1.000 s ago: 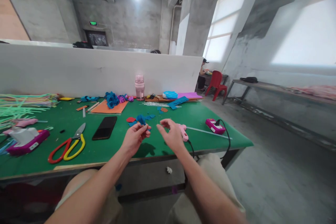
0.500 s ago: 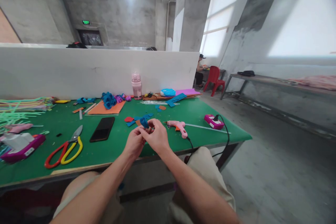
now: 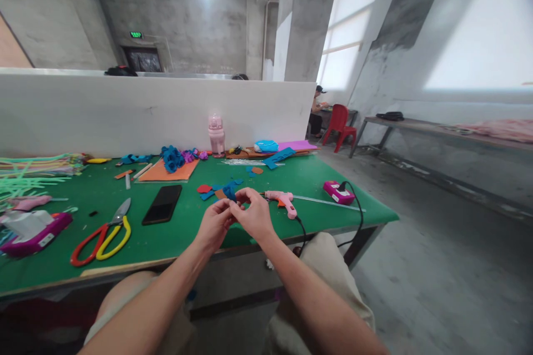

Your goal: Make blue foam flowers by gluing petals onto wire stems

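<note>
Above the front edge of the green table, my left hand (image 3: 215, 223) and my right hand (image 3: 255, 213) meet, fingers pinched together. Between the fingertips is a blue felt piece (image 3: 229, 191), mostly hidden by them. Just beyond lie flat blue scraps (image 3: 206, 196), a red scrap (image 3: 204, 188) and an orange-brown scrap (image 3: 220, 194). Right of my right hand rests a pink glue gun (image 3: 285, 199) with a clear glue stick in its back. On the left are a phone (image 3: 162, 205) and scissors (image 3: 109, 233) with one red and one yellow handle.
Pink power strips (image 3: 339, 193) sit at both sides, the right one with a cable. Behind are a pink bottle (image 3: 216, 136), blue curled felt pieces (image 3: 172, 159) on orange sheets (image 3: 183, 173), and green pipe cleaners (image 3: 29, 183). A white partition (image 3: 158, 113) borders the back.
My hands have turned slightly and the fingertips are closer together. The blue felt piece is more covered by the fingers. Things on the table stay in place.
</note>
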Motion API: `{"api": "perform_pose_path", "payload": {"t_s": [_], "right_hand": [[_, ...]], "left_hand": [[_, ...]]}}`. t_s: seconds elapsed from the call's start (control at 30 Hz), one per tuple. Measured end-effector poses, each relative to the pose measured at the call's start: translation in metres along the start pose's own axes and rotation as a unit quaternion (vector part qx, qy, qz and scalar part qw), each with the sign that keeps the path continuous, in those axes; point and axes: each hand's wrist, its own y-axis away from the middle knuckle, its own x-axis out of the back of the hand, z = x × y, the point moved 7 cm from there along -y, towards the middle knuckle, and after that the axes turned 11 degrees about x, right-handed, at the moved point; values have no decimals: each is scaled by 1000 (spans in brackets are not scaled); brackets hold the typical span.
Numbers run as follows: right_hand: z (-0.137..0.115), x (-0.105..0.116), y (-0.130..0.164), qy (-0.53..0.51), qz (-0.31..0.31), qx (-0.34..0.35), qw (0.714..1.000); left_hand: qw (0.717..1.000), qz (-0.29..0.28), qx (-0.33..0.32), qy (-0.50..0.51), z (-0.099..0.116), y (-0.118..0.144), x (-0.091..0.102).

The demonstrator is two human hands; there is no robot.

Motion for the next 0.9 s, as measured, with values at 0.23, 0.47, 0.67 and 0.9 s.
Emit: {"api": "perform_pose_path", "payload": {"t_s": [0.23,0.47,0.67,0.9], "right_hand": [[3,3,-4,-54,-19,-29,998],[32,21,-12,-262,78,-110,956],[44,18,-4,-219,63,-108,968],[8,8,8,-111,2,-5,994]], "left_hand": [[999,-30,-13,-29,4,1,-4],[999,-8,13,-40,5,0,0],[999,-21,19,-15,5,0,1],[1000,-27,11,-6,5,-3,3]]}}
